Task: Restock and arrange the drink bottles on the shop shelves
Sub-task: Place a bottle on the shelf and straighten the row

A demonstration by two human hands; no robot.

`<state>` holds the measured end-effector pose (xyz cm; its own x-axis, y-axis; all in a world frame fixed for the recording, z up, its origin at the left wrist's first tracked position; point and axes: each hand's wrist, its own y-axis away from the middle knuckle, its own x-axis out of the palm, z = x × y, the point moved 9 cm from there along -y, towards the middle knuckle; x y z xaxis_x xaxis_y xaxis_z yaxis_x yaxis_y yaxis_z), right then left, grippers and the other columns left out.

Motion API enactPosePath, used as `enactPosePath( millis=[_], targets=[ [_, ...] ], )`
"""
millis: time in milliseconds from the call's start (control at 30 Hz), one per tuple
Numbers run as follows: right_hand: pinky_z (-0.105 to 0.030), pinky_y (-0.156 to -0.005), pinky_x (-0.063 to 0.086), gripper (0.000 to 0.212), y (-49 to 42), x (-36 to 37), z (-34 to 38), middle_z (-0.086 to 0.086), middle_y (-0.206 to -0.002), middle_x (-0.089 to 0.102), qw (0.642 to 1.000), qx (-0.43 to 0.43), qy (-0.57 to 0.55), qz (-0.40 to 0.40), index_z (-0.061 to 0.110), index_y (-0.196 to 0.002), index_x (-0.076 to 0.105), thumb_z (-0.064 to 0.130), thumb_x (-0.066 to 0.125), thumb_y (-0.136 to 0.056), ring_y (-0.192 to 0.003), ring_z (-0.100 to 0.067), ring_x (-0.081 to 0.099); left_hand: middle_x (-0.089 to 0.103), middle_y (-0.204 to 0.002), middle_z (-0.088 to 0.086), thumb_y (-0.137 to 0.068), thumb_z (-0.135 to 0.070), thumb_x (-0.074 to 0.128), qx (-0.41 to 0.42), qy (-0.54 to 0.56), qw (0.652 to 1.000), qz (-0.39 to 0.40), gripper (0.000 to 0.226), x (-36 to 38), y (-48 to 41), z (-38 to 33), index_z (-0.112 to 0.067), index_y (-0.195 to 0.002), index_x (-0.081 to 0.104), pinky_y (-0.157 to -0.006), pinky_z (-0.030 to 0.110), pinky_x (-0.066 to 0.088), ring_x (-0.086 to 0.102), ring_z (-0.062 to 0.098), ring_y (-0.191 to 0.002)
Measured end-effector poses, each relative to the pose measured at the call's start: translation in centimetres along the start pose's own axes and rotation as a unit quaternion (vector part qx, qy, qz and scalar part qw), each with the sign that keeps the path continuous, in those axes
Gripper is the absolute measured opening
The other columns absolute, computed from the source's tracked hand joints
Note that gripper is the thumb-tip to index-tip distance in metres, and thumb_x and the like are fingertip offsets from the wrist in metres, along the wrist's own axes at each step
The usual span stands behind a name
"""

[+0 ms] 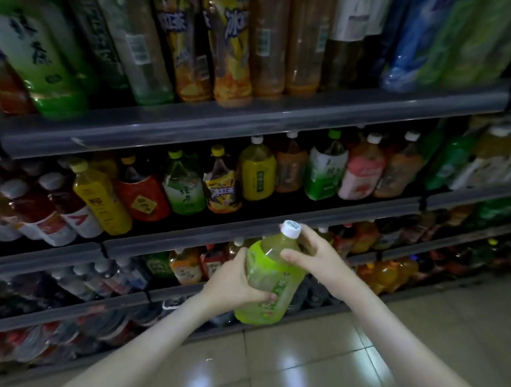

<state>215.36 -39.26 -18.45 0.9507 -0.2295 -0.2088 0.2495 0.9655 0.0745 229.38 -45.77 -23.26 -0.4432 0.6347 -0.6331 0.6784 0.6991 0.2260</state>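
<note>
The left hand (233, 282) wraps the lower body of one green bottle (270, 280), the right hand (313, 253) curls round its shoulder under the white cap (290, 229); held in the air near the shelves (251, 118), its long axis stands almost upright, cap tipped up-right. Glossy floor tiles (300, 363) lie below.

- The green clear-plastic bottle (270, 277) in my fingers (269, 296) looks smooth and glossy.
- Its white plastic cap (290, 228) is ribbed.
- Grey shelf edge (251, 119): dull, matt.
- Pale floor tiles (300, 363): shiny.
</note>
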Motion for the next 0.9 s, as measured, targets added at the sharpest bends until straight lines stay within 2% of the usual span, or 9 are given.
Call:
enactPosePath(
  millis=[100,233,333,400,533,600,700,800,900],
  targets=[
    [-0.023,-0.073,0.041,0.016,1.8,-6.1,0.1,0.002,-0.094,0.053,0.991,-0.011,0.095,-0.089,0.035,-0.091,0.060,0.035,0.072,-0.082,-0.089,-0.012,0.053,0.061,-0.107,-0.016,-0.047,-0.060,0.078,-0.001,-0.048,0.999,-0.013,0.079,3.3,-0.2,-3.3,-0.034,-0.110,0.040,-0.084,0.032,0.050,0.059,0.011,-0.100],
    [-0.022,-0.065,0.043,0.031,4.5,-11.3,-0.6,0.006,-0.089,0.065,0.986,0.032,0.154,-0.063,0.029,-0.099,0.056,0.051,0.068,-0.080,-0.080,-0.006,0.060,0.059,-0.106,-0.014,-0.052,-0.056,0.079,0.003,-0.051,0.998,-0.031,0.074,7.9,-1.0,-8.8,-0.031,-0.109,0.039,-0.079,0.028,0.047,0.057,0.012,-0.099],
    [-0.014,-0.054,0.038,0.026,6.3,-16.4,0.0,0.008,-0.073,0.061,0.978,-0.001,0.151,-0.143,0.021,-0.082,0.055,0.043,0.068,-0.084,-0.065,-0.006,0.054,0.058,-0.105,-0.014,-0.052,-0.056,0.078,0.023,-0.072,0.996,-0.036,0.071,11.1,-1.9,-13.0,-0.031,-0.105,0.038,-0.076,0.029,0.046,0.057,0.013,-0.098],
    [-0.016,-0.049,0.033,0.026,7.1,-19.2,0.3,0.007,-0.061,0.054,0.969,-0.028,0.156,-0.187,0.019,-0.074,0.051,0.037,0.066,-0.086,-0.055,-0.006,0.046,0.058,-0.108,-0.014,-0.051,-0.056,0.079,0.033,-0.064,0.997,-0.032,0.074,13.1,-2.8,-15.2,-0.030,-0.108,0.038,-0.081,0.032,0.050,0.058,0.012,-0.100],
    [-0.026,-0.052,0.036,0.026,7.2,-22.6,1.1,0.006,-0.055,0.051,0.954,-0.055,0.204,-0.210,0.022,-0.072,0.046,0.035,0.063,-0.088,-0.053,-0.008,0.046,0.055,-0.121,-0.017,-0.062,-0.052,0.081,0.060,0.020,0.996,0.069,0.079,15.5,-4.7,-18.5,-0.030,-0.124,0.038,-0.092,0.030,0.049,0.054,0.003,-0.110],
    [-0.030,-0.054,0.037,0.026,6.5,-23.6,1.1,0.005,-0.057,0.052,0.950,-0.057,0.235,-0.196,0.024,-0.073,0.045,0.036,0.062,-0.088,-0.057,-0.010,0.050,0.049,-0.133,-0.014,-0.071,-0.056,0.074,0.081,-0.009,0.992,0.096,0.080,14.8,-6.5,-19.0,-0.030,-0.136,0.036,-0.100,0.028,0.043,0.049,0.003,-0.120],
    [-0.031,-0.055,0.039,0.025,5.1,-25.5,0.3,0.006,-0.059,0.056,0.948,-0.045,0.237,-0.209,0.024,-0.075,0.046,0.037,0.062,-0.088,-0.060,-0.013,0.054,0.042,-0.145,-0.002,-0.087,-0.059,0.052,0.074,-0.078,0.994,-0.031,0.069,10.0,-10.9,-18.5,-0.023,-0.143,0.036,-0.104,0.029,0.038,0.044,0.012,-0.129],
    [-0.034,-0.057,0.043,0.025,3.1,-26.7,-0.1,0.005,-0.061,0.058,0.945,-0.043,0.238,-0.220,0.025,-0.074,0.046,0.038,0.063,-0.087,-0.062,-0.015,0.056,0.038,-0.147,0.009,-0.096,-0.038,0.050,0.070,-0.125,0.972,-0.185,0.058,4.7,-14.7,-18.9,-0.015,-0.146,0.031,-0.103,0.030,0.036,0.042,0.022,-0.131],
    [-0.036,-0.055,0.045,0.026,1.0,-27.7,0.3,0.005,-0.060,0.056,0.943,-0.069,0.228,-0.233,0.025,-0.073,0.046,0.037,0.064,-0.087,-0.060,-0.013,0.055,0.030,-0.150,0.015,-0.095,-0.021,0.053,0.065,-0.124,0.963,-0.232,0.064,1.7,-19.2,-19.7,-0.011,-0.149,0.021,-0.104,0.032,0.034,0.035,0.029,-0.135]
  ],
)
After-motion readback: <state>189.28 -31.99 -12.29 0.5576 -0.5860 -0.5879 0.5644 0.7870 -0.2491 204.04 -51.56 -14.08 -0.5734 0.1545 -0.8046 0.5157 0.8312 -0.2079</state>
